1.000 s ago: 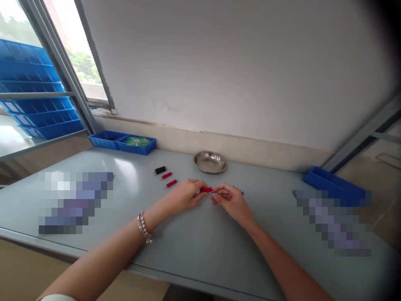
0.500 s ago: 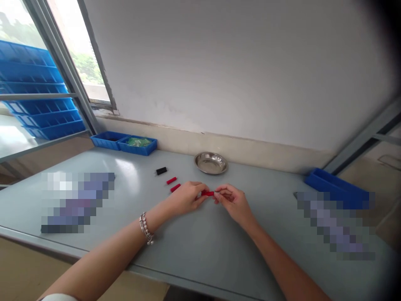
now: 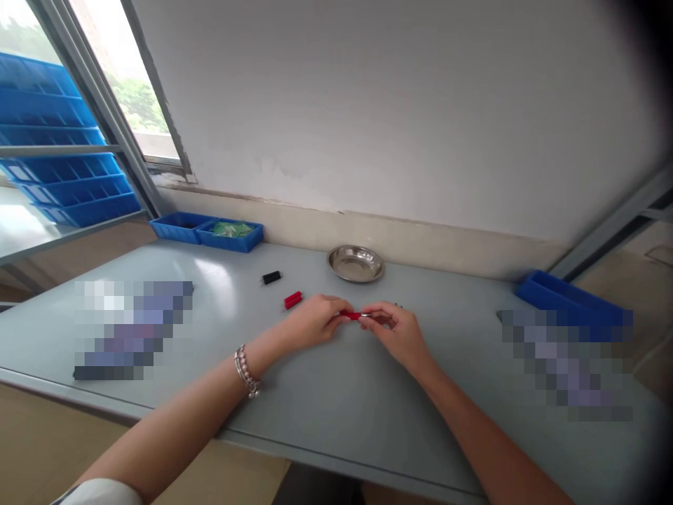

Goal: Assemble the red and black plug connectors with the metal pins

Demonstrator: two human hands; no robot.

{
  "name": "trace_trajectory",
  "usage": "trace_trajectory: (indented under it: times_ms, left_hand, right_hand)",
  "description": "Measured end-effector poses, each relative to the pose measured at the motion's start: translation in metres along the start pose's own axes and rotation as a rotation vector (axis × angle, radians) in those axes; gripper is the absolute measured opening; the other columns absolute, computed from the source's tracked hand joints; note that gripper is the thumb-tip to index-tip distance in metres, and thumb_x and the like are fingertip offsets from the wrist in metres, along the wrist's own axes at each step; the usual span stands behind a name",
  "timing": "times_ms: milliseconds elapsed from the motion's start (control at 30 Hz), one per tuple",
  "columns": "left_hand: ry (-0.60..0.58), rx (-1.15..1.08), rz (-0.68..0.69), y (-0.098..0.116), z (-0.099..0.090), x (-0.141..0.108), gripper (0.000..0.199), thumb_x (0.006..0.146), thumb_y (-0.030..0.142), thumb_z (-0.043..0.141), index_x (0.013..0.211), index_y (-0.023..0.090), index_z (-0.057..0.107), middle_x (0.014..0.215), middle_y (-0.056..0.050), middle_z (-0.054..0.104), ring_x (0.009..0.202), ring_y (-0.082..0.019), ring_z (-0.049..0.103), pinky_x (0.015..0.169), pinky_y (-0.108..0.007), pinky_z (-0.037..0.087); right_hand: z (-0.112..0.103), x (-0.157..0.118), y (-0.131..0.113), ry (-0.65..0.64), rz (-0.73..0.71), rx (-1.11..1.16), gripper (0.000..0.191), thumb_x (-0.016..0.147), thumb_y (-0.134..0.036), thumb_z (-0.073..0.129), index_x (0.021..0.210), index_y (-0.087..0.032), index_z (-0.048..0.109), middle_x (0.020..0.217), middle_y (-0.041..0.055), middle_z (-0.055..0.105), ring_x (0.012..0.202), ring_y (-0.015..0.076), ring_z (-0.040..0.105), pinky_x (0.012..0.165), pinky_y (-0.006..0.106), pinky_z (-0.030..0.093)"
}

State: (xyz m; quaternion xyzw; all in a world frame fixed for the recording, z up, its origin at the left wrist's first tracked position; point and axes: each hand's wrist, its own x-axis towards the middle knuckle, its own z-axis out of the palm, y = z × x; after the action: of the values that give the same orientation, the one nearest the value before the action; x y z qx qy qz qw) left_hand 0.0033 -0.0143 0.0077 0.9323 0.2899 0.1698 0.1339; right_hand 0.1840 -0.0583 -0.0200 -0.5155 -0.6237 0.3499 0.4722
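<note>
A slim red rod-shaped piece (image 3: 354,316) spans the gap between my hands above the table. My left hand (image 3: 318,321) is closed, thumb and fingers pinching its left end. At the other end, my right hand (image 3: 394,330) pinches a shiny metal part (image 3: 365,315) that meets the red piece. Whether the two are joined is too small to tell. Two similar red pieces (image 3: 293,301) lie side by side just beyond my left hand. Farther back are black pieces (image 3: 272,278) with thin metal ends.
A round steel dish (image 3: 356,264) stands near the wall. Two blue bins (image 3: 231,242) sit at the back left, one holding green-and-white items. Another blue bin (image 3: 573,305) is at right. Stacked blue bins (image 3: 63,168) occupy the left shelf. Blurred patches cover both table sides. Small dark bits (image 3: 398,305) show behind my right hand.
The two loose red pieces lay apart and now rest against or very near each other. The metal part at my right fingertips shows more plainly. The view has tilted slightly.
</note>
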Motion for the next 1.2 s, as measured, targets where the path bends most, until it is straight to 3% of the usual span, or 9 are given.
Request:
trace_trajectory:
  times_ms: [400,567,733,933,1067,1200]
  left_hand:
    - [0.008,-0.045,0.025,0.0008,-0.0038,-0.0010,0.021,0.084,0.019,0.043,0.094,0.017,0.061,0.091,-0.004,0.066,0.078,-0.014,0.059,0.070,-0.023,0.042]
    - [0.052,-0.002,-0.018,0.0035,-0.0012,-0.0012,0.020,0.085,0.023,0.043,0.093,0.017,0.060,0.084,-0.004,0.066,0.072,-0.014,0.059,0.067,-0.024,0.043]
    - [0.057,0.009,-0.025,0.0070,0.0010,-0.0012,0.020,0.085,0.024,0.043,0.094,0.016,0.059,0.084,-0.005,0.064,0.068,-0.013,0.058,0.065,-0.024,0.043]
    - [0.078,0.046,-0.022,0.0073,-0.0003,-0.0011,0.020,0.086,0.023,0.042,0.095,0.016,0.058,0.085,-0.005,0.063,0.070,-0.014,0.057,0.065,-0.024,0.042]
    - [0.092,0.063,-0.032,0.0055,-0.0004,-0.0018,0.020,0.086,0.024,0.042,0.094,0.017,0.058,0.084,-0.004,0.063,0.068,-0.013,0.057,0.063,-0.023,0.041]
    - [0.082,0.070,-0.009,0.0047,0.0008,-0.0022,0.020,0.086,0.024,0.041,0.094,0.017,0.058,0.084,-0.004,0.063,0.068,-0.013,0.056,0.062,-0.023,0.041]
  right_hand:
    - [0.0008,0.0004,0.0013,-0.014,-0.059,-0.065,0.011,0.071,-0.026,0.058,0.079,-0.021,0.064,0.074,0.0027,0.068,0.071,0.0180,0.063,0.067,0.031,0.049]
    - [0.0023,-0.0002,0.0003,0.016,-0.006,-0.051,0.016,0.074,-0.034,0.055,0.077,-0.019,0.062,0.066,0.0025,0.066,0.062,0.0167,0.062,0.062,0.029,0.048]
    - [-0.0001,-0.0006,-0.0016,0.040,-0.069,-0.262,0.034,0.080,-0.046,0.044,0.064,-0.020,0.058,0.055,0.0009,0.060,0.052,0.0140,0.055,0.053,0.026,0.042]
    - [-0.0028,-0.0009,-0.0056,0.034,-0.063,-0.200,0.031,0.074,-0.044,0.054,0.097,-0.022,0.056,0.072,0.0007,0.065,0.062,0.0149,0.057,0.058,0.026,0.042]
    - [-0.0021,-0.0004,-0.0053,0.023,-0.090,-0.180,0.017,0.077,-0.034,0.052,0.085,-0.021,0.058,0.070,0.0015,0.065,0.065,0.0153,0.058,0.058,0.026,0.042]
    - [-0.0029,-0.0004,-0.0054,-0.011,-0.096,-0.283,0.024,0.082,-0.039,0.044,0.075,-0.021,0.059,0.061,0.0006,0.063,0.056,0.0143,0.056,0.055,0.026,0.040]
